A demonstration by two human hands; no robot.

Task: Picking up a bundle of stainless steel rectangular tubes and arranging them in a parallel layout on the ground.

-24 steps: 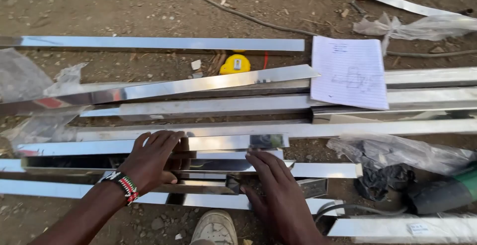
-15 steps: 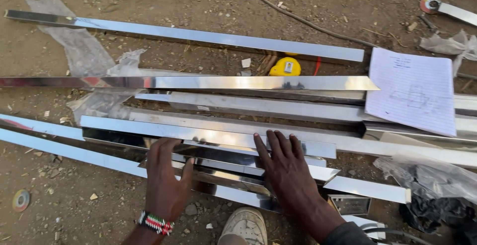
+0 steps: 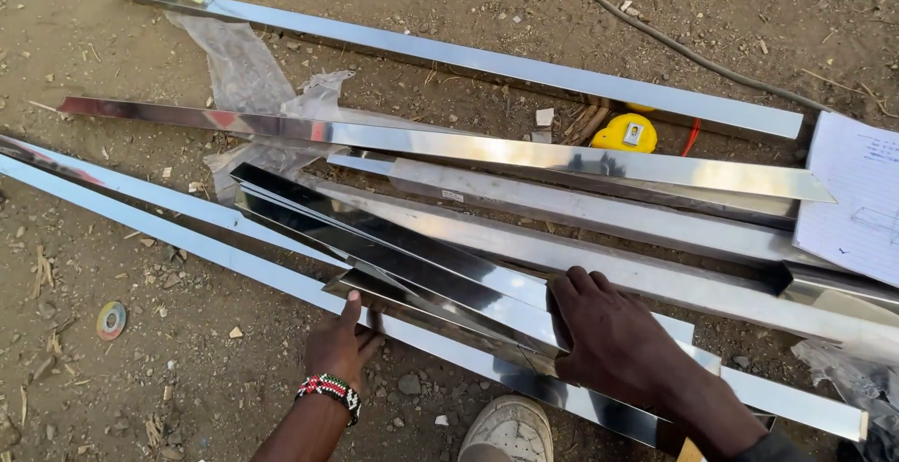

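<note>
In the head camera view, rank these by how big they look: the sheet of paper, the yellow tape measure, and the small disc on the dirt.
1. Sheet of paper, though cut off by the frame edge
2. Yellow tape measure
3. Small disc

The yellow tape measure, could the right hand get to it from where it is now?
Probably yes. The yellow tape measure lies uncovered on the dirt beyond the steel tubes, and the right hand rests flat on them, holding nothing, though it must reach across several.
</note>
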